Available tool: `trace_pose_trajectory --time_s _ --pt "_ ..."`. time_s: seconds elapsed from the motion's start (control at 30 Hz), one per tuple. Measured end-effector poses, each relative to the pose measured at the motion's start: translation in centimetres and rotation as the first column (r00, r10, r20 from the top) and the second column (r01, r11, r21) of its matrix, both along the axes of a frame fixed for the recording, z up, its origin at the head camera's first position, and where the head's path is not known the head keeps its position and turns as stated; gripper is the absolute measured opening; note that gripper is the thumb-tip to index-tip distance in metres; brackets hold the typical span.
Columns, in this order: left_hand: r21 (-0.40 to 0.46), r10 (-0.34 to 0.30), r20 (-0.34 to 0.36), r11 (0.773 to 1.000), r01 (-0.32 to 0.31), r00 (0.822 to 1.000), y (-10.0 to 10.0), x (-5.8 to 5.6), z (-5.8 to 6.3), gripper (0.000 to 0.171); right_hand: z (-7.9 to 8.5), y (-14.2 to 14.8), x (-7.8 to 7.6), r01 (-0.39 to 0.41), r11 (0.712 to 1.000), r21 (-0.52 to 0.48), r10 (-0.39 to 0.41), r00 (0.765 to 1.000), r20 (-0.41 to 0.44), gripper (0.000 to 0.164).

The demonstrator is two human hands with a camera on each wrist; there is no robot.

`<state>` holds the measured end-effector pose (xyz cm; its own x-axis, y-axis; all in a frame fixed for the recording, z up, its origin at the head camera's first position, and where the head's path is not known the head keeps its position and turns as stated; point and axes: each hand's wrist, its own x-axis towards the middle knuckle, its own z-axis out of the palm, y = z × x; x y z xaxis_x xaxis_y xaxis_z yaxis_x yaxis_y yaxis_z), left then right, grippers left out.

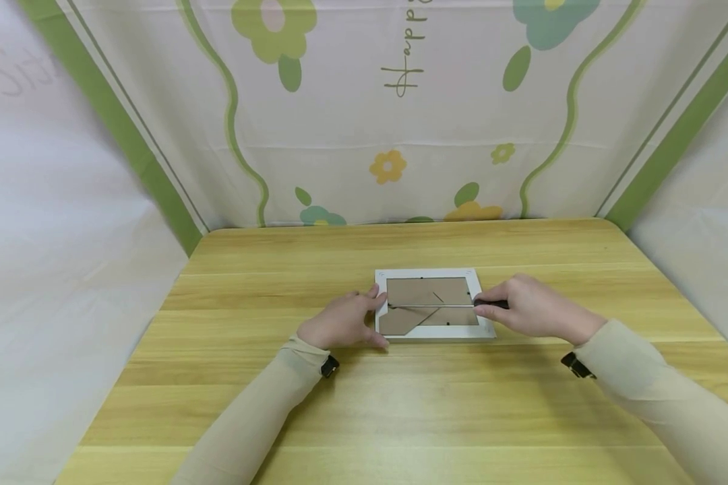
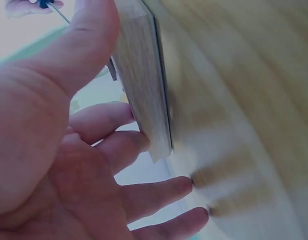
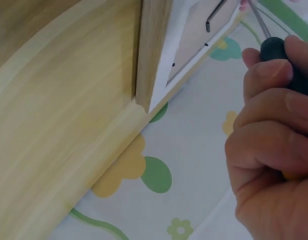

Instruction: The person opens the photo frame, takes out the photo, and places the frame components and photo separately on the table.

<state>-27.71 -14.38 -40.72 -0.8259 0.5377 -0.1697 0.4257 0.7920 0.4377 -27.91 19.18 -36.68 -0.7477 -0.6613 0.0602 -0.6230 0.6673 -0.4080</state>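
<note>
Frame (image 1: 445,331) back-up on table (image 1: 400,417), between my two hands. Left hand (image 1: 347,319) spread, fingertips against frame's end; right hand (image 1: 536,310) curled round screwdriver (image 1: 490,304), shaft crossing over backing (image 1: 409,291) toward left fingertips. Frame probably light, stiff; best braced by rim. Backing likely bendable. Tip's contact unclear; handle mostly hidden in right hand.

Room to pass over tabletop (image 1: 400,248) behind frame (image 1: 415,291) — screwdriver (image 1: 449,306) spans top, hands (image 1: 347,320) crowd both ends.
</note>
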Motion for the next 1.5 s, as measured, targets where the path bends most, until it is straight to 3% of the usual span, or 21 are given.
trace_pose_trajectory --time_s 0.17,0.43,0.6,1.0,1.3,1.5 --pt "0.013 0.013 0.004 1.000 -0.013 1.000 0.0 -0.1 -0.2 0.096 0.4 -0.3 -0.5 -0.046 0.999 0.007 0.047 0.998 -0.035 0.028" --pt "0.007 -0.004 -0.020 1.000 0.004 1.000 0.0 -0.3 -0.3 0.097 3.1 -1.8 -0.8 -0.172 0.980 0.095 0.184 0.973 -0.136 0.017" --pt "0.009 -0.010 -0.026 1.000 0.011 1.000 0.0 -0.4 -0.3 0.097 5.0 -3.0 -0.8 -0.227 0.964 0.135 0.247 0.957 -0.155 0.040" --pt "-0.016 -0.001 -0.030 1.000 0.001 1.000 0.1 -0.4 -0.3 0.097 8.6 -6.6 -0.6 -0.131 0.946 0.297 0.170 0.979 -0.111 0.052" --pt "-0.038 -0.003 -0.040 0.999 0.001 0.999 0.4 -0.2 -0.1 0.097 10.6 -8.6 -1.2 -0.096 0.893 0.439 0.160 0.981 -0.111 0.034" --pt "-0.049 -0.002 -0.039 0.999 0.000 0.999 0.3 -0.2 0.1 0.097 11.4 -9.9 -2.0 -0.068 0.863 0.501 0.135 0.986 -0.099 0.044"
